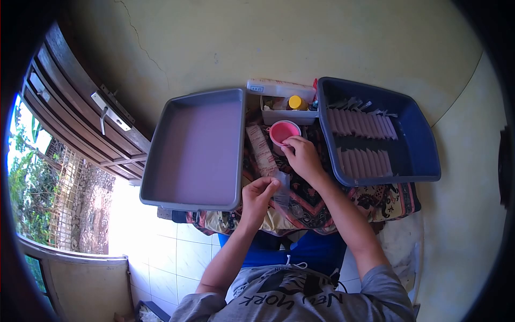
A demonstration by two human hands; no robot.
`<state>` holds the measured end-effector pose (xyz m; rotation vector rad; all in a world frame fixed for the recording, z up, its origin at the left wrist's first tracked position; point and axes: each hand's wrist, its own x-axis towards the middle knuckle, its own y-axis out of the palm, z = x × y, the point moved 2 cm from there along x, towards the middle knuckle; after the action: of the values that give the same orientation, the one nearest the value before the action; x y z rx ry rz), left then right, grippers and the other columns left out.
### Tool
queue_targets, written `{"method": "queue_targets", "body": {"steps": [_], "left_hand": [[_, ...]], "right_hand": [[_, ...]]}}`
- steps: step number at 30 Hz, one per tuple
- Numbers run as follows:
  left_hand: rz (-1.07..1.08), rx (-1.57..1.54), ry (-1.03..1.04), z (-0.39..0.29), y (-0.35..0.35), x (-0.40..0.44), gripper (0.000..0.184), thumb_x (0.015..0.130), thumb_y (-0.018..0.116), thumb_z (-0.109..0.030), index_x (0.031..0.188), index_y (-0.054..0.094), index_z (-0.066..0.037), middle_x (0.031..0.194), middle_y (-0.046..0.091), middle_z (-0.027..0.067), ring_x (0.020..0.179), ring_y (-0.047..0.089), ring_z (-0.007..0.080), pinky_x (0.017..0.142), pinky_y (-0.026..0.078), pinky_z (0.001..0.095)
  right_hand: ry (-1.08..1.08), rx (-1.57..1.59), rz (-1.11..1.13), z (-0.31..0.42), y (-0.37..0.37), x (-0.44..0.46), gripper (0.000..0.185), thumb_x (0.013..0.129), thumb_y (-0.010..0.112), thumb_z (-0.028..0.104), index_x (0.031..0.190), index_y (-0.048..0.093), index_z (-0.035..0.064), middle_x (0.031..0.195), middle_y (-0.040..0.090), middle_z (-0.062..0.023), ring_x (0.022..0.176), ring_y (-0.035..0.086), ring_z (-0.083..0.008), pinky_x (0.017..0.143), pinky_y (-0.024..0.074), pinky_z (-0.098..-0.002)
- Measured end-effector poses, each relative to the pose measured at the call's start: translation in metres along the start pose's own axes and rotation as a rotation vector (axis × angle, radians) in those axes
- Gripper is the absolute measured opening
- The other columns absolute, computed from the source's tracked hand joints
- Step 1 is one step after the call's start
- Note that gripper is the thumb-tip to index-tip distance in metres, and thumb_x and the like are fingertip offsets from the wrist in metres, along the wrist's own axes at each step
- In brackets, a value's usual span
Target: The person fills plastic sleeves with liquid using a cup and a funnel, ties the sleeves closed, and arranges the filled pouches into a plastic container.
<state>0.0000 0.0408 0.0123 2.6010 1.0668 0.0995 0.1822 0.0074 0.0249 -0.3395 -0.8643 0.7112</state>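
Note:
My left hand (258, 196) pinches the top of a clear plastic bag (284, 196), which hangs over the patterned cloth. My right hand (301, 154) is closed on the near right rim of a pink cup (284, 129), above the cloth. To the left stands a grey tray (240, 150) with a flat purplish filling. On the right, a dark blue tub (421, 134) holds two rows of filled purplish packets (365, 123). A printed paper-like pack (260, 149) lies between the grey tray and the pink cup.
Behind the cup is a small white box (289, 114) holding a yellow-lidded jar (296, 102). A long white packet (281, 87) lies along the wall behind it. The patterned cloth (375, 201) covers the surface. A wooden door (80, 102) stands at the left.

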Motion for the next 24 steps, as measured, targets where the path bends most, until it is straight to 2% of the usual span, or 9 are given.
{"method": "queue_targets", "body": {"steps": [5,8,10,14,16,17,19,24], "left_hand": [[-0.002,-0.033,-0.002,0.001,0.001,0.000,0.011,0.087,0.066,-0.007,0.093,0.065,0.002,0.086,0.066,0.0031,0.080,0.060,0.0068,0.074,0.047,0.0211],[0.002,-0.065,0.029,0.003,0.002,0.002,0.010,0.087,0.067,-0.007,0.092,0.064,0.001,0.087,0.066,0.0027,0.079,0.060,0.0071,0.074,0.047,0.0212],[0.006,-0.084,0.036,0.005,0.001,0.003,0.011,0.086,0.068,-0.007,0.092,0.063,0.000,0.087,0.065,0.0024,0.079,0.060,0.0072,0.074,0.047,0.0211],[0.003,-0.083,0.043,0.007,0.000,0.005,0.011,0.086,0.068,-0.008,0.093,0.063,0.000,0.088,0.065,0.0016,0.081,0.059,0.0073,0.075,0.046,0.0212],[0.007,-0.083,0.046,0.007,0.001,0.006,0.011,0.086,0.068,-0.008,0.093,0.063,0.000,0.088,0.065,0.0014,0.082,0.059,0.0071,0.075,0.046,0.0213],[0.002,-0.075,0.041,0.007,0.001,0.006,0.011,0.086,0.068,-0.008,0.093,0.063,0.000,0.088,0.065,0.0012,0.082,0.058,0.0067,0.075,0.046,0.0212],[-0.002,-0.067,0.037,0.007,0.002,0.008,0.011,0.086,0.068,-0.008,0.093,0.063,-0.001,0.088,0.065,0.0010,0.082,0.058,0.0064,0.075,0.045,0.0211],[0.006,-0.043,0.044,0.012,0.003,0.015,0.010,0.086,0.068,-0.008,0.092,0.063,-0.001,0.087,0.064,0.0005,0.080,0.057,0.0058,0.073,0.044,0.0205]], "right_hand": [[0.073,0.074,0.009,0.002,0.001,0.004,0.012,0.077,0.066,0.003,0.087,0.065,-0.0039,0.087,0.064,-0.0186,0.083,0.063,-0.0362,0.074,0.0506,-0.0406],[0.004,0.033,-0.061,0.001,0.001,0.007,0.012,0.077,0.067,0.001,0.089,0.064,-0.0026,0.087,0.065,-0.0176,0.081,0.065,-0.0332,0.073,0.0511,-0.0372],[-0.080,0.019,-0.149,0.007,-0.002,0.009,0.009,0.080,0.065,0.001,0.088,0.063,-0.0027,0.087,0.064,-0.0163,0.078,0.065,-0.0315,0.067,0.0513,-0.0359],[-0.069,0.041,-0.194,0.019,-0.011,0.007,0.008,0.084,0.062,0.001,0.090,0.062,-0.0028,0.087,0.063,-0.0150,0.074,0.064,-0.0288,0.061,0.0506,-0.0327],[-0.064,0.111,-0.212,0.029,-0.019,0.007,0.009,0.084,0.060,0.000,0.092,0.059,-0.0024,0.088,0.061,-0.0172,0.079,0.062,-0.0358,0.068,0.0493,-0.0388],[-0.061,0.111,-0.213,0.033,-0.023,0.005,0.009,0.084,0.060,0.000,0.092,0.059,-0.0024,0.088,0.061,-0.0172,0.079,0.062,-0.0358,0.068,0.0493,-0.0388],[-0.121,0.111,-0.242,0.041,-0.032,0.003,0.008,0.087,0.060,0.000,0.095,0.060,-0.0032,0.087,0.061,-0.0116,0.069,0.062,-0.0184,0.055,0.0494,-0.0272],[-0.072,0.213,-0.228,0.051,-0.051,-0.008,0.009,0.091,0.057,0.001,0.097,0.058,-0.0051,0.090,0.058,-0.0095,0.069,0.060,-0.0112,0.055,0.0493,-0.0239]]}}
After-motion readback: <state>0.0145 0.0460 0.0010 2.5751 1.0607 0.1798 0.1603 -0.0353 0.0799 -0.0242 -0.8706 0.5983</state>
